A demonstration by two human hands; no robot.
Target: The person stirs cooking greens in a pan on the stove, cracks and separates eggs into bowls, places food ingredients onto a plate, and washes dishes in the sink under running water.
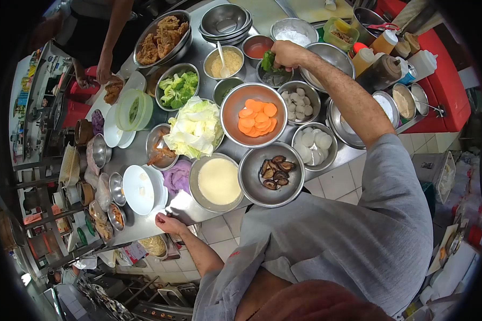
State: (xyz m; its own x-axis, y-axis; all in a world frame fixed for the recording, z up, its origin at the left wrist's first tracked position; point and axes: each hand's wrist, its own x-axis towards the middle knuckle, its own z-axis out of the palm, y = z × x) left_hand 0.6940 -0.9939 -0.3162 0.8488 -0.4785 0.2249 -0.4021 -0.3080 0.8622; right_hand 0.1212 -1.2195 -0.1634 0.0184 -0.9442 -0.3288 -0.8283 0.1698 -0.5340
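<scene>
My right hand (287, 55) reaches across the table, its fingers closed on a bunch of green leafy herbs (268, 60). Under it is a small metal bowl (277, 80) with greens inside. A bowl of red sauce (257, 47) stands just beyond the herbs. Low at the table's near edge is my left hand (171, 224), fingers curled loosely, with nothing visible in them. Nearest to it are white bowls (158, 187), a purple cloth (177, 176) and a pot of pale yellow liquid (217, 183). Nearby sit carrot slices (257, 117) and brown mushroom pieces (277, 172), each in a metal bowl.
Cabbage (194, 127), broccoli (179, 89) and fried food (164, 40) fill bowls on the left. White slices (312, 146) and pale round pieces (296, 105) stand right. Sauce bottles (383, 43) crowd the far right. Another person's arm (112, 40) reaches in at upper left.
</scene>
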